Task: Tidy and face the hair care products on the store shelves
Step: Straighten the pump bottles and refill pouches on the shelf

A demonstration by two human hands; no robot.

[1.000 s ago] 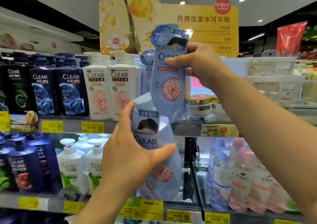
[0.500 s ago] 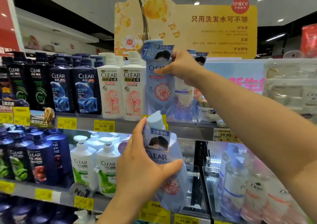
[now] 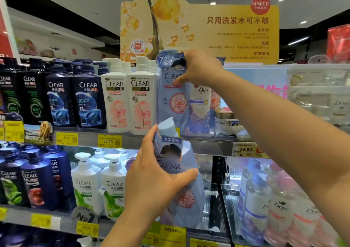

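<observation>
My right hand point(image 3: 200, 68) grips the top of a pale blue CLEAR bottle point(image 3: 170, 99) with a pink flower label. That bottle stands on the upper shelf point(image 3: 204, 142), right beside two white CLEAR pump bottles point(image 3: 141, 99). My left hand point(image 3: 153, 180) holds a second pale blue CLEAR bottle point(image 3: 181, 180) in front of the shelves, below the first one and tilted a little, its cap up.
Dark CLEAR bottles point(image 3: 60, 95) fill the upper shelf's left. A Dove bottle point(image 3: 200, 102) and jars point(image 3: 225, 121) sit behind my right hand. White point(image 3: 85, 184) and blue CLEAR bottles stand on the lower shelf, Dove bottles point(image 3: 280, 205) at lower right. A yellow sign point(image 3: 227, 29) rises above.
My right hand has carried the upper blue bottle leftward and down onto the shelf next to the white pump bottles. My left hand keeps its bottle in about the same place.
</observation>
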